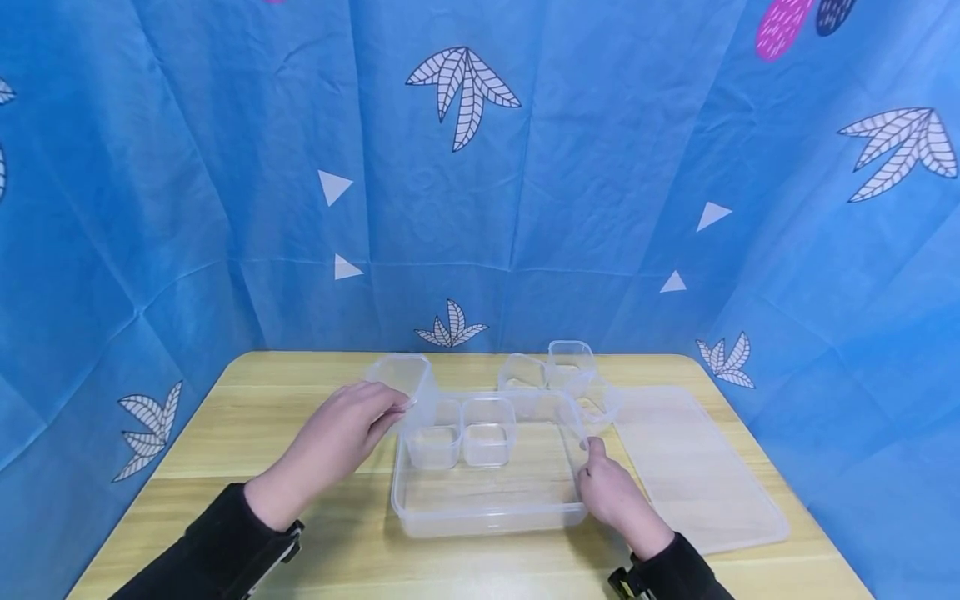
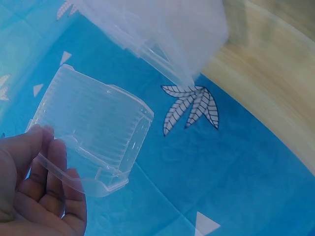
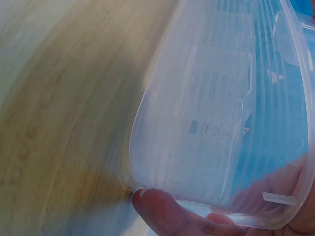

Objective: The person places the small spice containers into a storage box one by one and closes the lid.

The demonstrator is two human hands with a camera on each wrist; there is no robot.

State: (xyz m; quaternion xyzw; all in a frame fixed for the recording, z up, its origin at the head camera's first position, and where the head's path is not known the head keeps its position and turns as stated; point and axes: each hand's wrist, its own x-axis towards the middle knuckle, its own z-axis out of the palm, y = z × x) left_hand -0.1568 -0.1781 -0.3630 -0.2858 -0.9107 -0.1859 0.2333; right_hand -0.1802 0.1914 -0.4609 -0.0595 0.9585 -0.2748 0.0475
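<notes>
My left hand (image 1: 348, 429) pinches the rim of a small clear plastic container (image 1: 408, 375), lifted at the left end of a large clear plastic box (image 1: 491, 521). The left wrist view shows this small container (image 2: 93, 118) tilted, its ribbed wall facing the camera, with thumb and fingers (image 2: 54, 172) at its edge. Two more small containers (image 1: 435, 446) (image 1: 487, 442) stand side by side in the back left of the large box. At the box's right wall, my right hand (image 1: 611, 492) grips the edge; fingers (image 3: 162, 211) curl under the box (image 3: 197, 132) in the right wrist view.
Behind the large box's right end stand three small clear containers (image 1: 572, 360) close together. A flat translucent lid (image 1: 697, 475) lies on the wooden table (image 1: 300, 392) at the right. Blue patterned cloth (image 1: 510, 183) hangs around the back and sides.
</notes>
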